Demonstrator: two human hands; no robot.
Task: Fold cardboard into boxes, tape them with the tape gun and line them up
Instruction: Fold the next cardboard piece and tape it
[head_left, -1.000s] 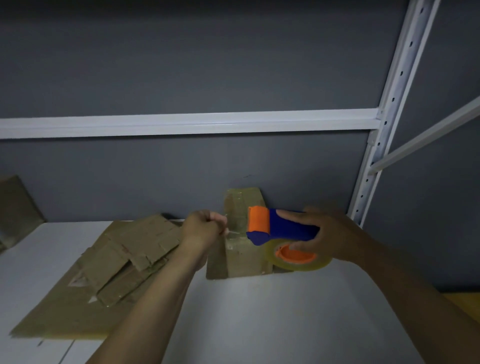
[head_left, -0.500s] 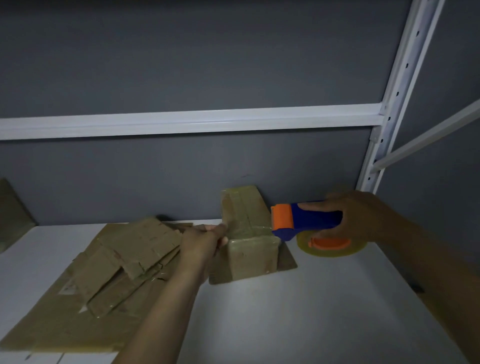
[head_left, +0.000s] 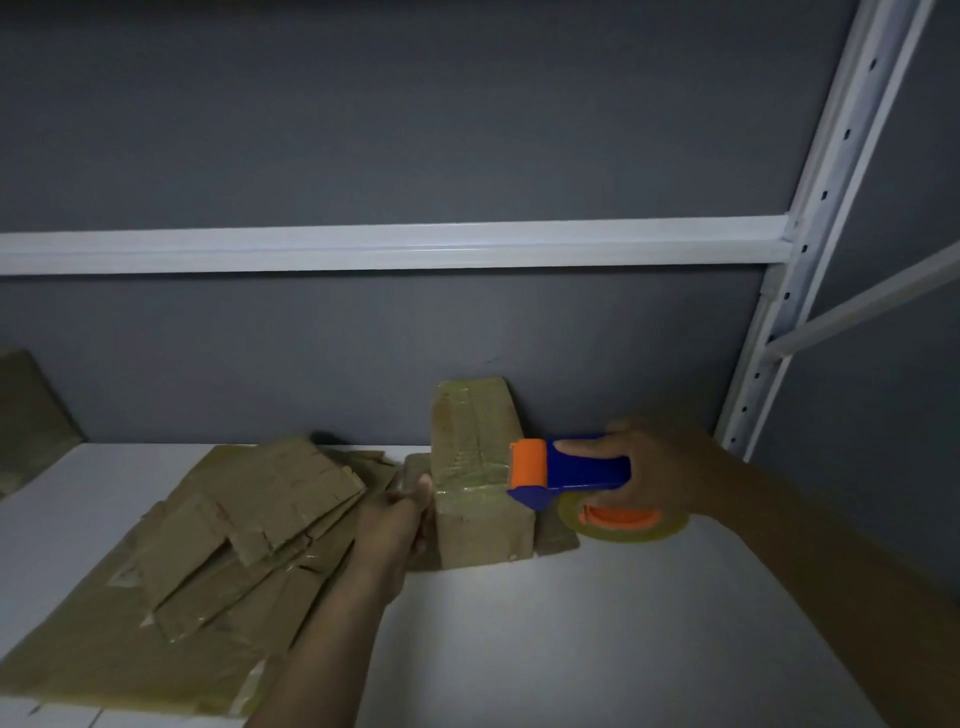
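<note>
Where the small brown cardboard box stands on the white shelf surface near the grey back wall, we note the right hand wrapped round the handle of the blue and orange tape gun, forefinger laid along its top. The gun's orange head touches the box's upper right edge. Its clear tape roll sits just beside the box. The left hand lies against the box's left side; whether its fingers grip we cannot tell. A pile of flattened brown cardboard lies further left.
</note>
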